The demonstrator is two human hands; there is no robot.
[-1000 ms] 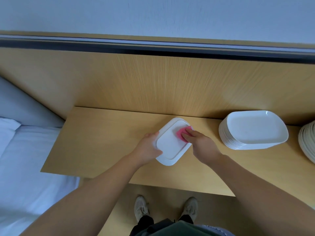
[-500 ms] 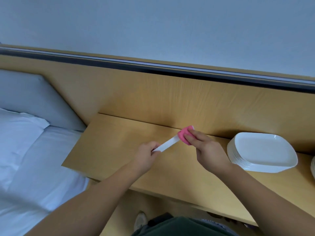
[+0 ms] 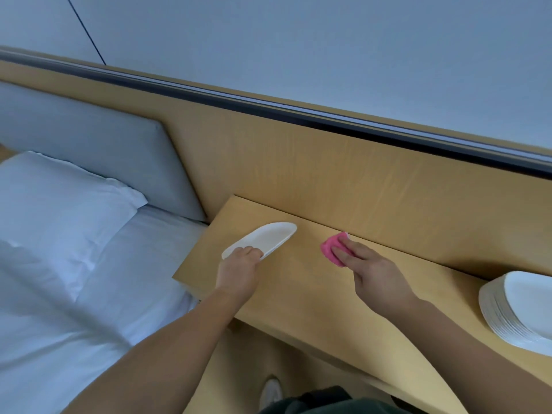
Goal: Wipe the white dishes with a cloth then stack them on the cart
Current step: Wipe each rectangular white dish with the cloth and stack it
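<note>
My left hand (image 3: pixel 239 264) grips the near edge of a white rectangular dish (image 3: pixel 264 239), held tilted over the left end of the wooden table (image 3: pixel 298 294). My right hand (image 3: pixel 373 270) rests with straight fingers on a small pink cloth (image 3: pixel 330 248) that lies on the table to the right of the dish. The dish and the cloth are apart. A stack of several white dishes (image 3: pixel 519 312) sits at the right edge of the view. No cart is in view.
A bed with white sheets (image 3: pixel 89 294) and a pillow (image 3: pixel 56 201) lies directly left of the table. A wooden wall panel (image 3: pixel 328 174) rises behind the table. My shoe (image 3: pixel 270 392) shows on the floor below the table's front edge.
The dish has swung left, away from the cloth, in my left hand. My right hand has lowered the cloth onto the table. The camera has turned left, bringing the bed into view.
</note>
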